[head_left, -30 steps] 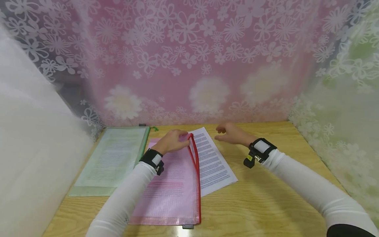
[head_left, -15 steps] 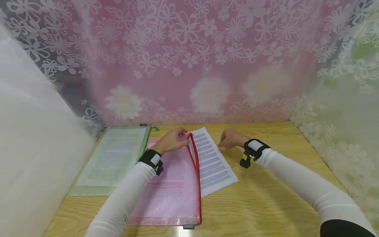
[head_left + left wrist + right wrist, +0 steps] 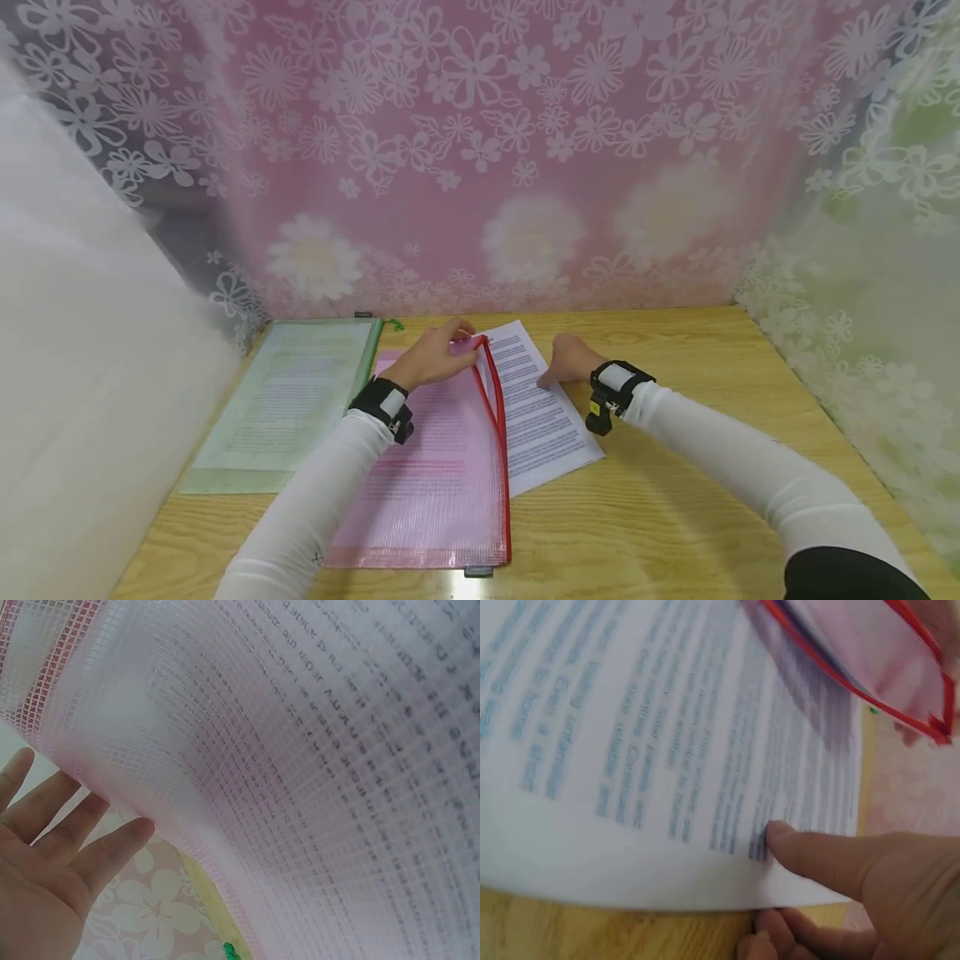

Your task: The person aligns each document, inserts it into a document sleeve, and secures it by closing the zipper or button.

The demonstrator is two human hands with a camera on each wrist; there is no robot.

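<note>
My left hand holds the top edge of a pink mesh zip pouch, close to its red-trimmed opening, which is spread apart. In the left wrist view its fingertips meet the pouch's edge, some of them partly behind it. Printed text shows through the mesh. Partly under the pouch's right side lies a white printed paper. My right hand pinches the paper's right edge, the thumb on the print and the other fingers at or below the edge.
A green pouch with printed pages inside lies flat on the wooden table at the left. Its green cord pull sticks out near the back edge. Flowered curtains hang behind and along the sides.
My right hand has come left and slightly down from beyond the paper to its right edge and now pinches it. The left hand and the pink pouch have stayed nearly still.
</note>
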